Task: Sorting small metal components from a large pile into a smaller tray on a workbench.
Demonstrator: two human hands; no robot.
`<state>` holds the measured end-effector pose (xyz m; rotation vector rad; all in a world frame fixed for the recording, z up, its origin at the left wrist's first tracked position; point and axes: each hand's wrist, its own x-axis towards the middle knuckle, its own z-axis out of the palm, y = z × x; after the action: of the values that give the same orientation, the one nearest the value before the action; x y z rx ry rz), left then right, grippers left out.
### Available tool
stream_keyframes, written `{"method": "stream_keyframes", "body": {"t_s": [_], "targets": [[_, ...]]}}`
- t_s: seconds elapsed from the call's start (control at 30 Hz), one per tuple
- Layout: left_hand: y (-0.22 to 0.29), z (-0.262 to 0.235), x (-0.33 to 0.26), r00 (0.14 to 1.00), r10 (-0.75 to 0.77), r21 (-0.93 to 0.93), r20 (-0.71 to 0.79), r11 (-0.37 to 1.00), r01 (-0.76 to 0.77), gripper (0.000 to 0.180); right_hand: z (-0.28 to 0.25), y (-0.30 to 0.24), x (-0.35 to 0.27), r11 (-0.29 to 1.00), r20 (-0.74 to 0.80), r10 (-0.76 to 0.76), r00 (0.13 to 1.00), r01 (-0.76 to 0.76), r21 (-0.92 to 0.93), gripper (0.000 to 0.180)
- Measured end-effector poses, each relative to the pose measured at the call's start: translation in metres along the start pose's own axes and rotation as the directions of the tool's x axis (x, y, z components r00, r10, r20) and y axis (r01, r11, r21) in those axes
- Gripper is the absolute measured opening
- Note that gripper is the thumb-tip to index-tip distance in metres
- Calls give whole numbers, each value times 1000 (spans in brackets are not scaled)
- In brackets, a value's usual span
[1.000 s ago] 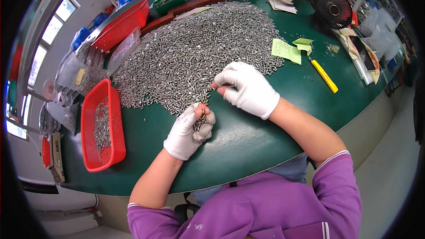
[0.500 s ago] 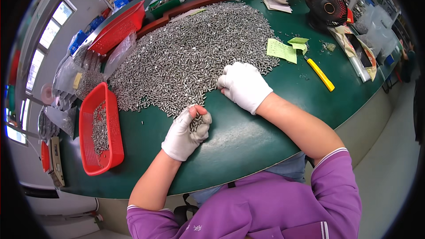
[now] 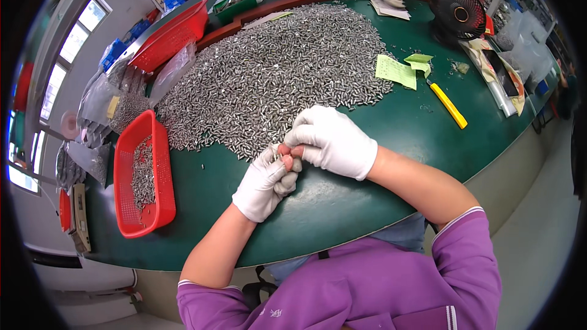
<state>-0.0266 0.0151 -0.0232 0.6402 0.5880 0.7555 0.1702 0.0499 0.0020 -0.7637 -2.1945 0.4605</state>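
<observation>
A broad heap of small silvery metal pins (image 3: 275, 67) covers the middle of the green table (image 3: 330, 208). At its near edge my white-gloved hands meet, with bare fingertips showing. My left hand (image 3: 263, 184) is closed, thumb and forefinger pinched together; small metal pins show at its fingertips, and its palm is hidden. My right hand (image 3: 336, 145) reaches across from the right, its thumb and forefinger closed against the left fingertips. Whatever lies between the right fingers is too small to make out.
Left of my hands stands a red plastic basket (image 3: 169, 198) holding some pins. Another red basket (image 3: 177, 35) leans behind, near clear plastic bags. To the right lie green paper slips (image 3: 396, 72) and a yellow-handled cutter (image 3: 448, 106). A black fan (image 3: 460, 13) stands at the far right.
My right hand has moved left and nearer, from the heap's edge to my left fingertips. My left hand has turned from a cupped hold on pins to a pinch. The whole view has shifted slightly.
</observation>
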Motion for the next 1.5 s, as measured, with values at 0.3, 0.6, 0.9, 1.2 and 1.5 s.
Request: {"method": "stream_keyframes", "body": {"t_s": [0.3, 0.6, 0.9, 1.2, 1.5], "targets": [[3, 5, -4, 995, -11, -16, -100, 1000, 9, 24, -20, 34, 0, 854, -147, 160, 976, -212, -475, 8], [2, 5, -4, 992, -11, -8, -125, 1000, 10, 27, -14, 34, -2, 784, 38, 307, 951, -230, -576, 5], [-3, 3, 2, 999, 37, -18, -2, 999, -37, 17, -1, -2, 0, 915, 198, 255, 946, -303, 266, 19], [-1, 9, -2, 991, 41, -1, -129, 999, -41, 17, -15, 9, 3, 944, 2, 294, 956, -291, 156, 14], [3, 11, -5, 992, 40, 27, -122, 999, -37, 28, -34, 36, -1, 815, 8, 368, 930, -318, -484, 4]]}}
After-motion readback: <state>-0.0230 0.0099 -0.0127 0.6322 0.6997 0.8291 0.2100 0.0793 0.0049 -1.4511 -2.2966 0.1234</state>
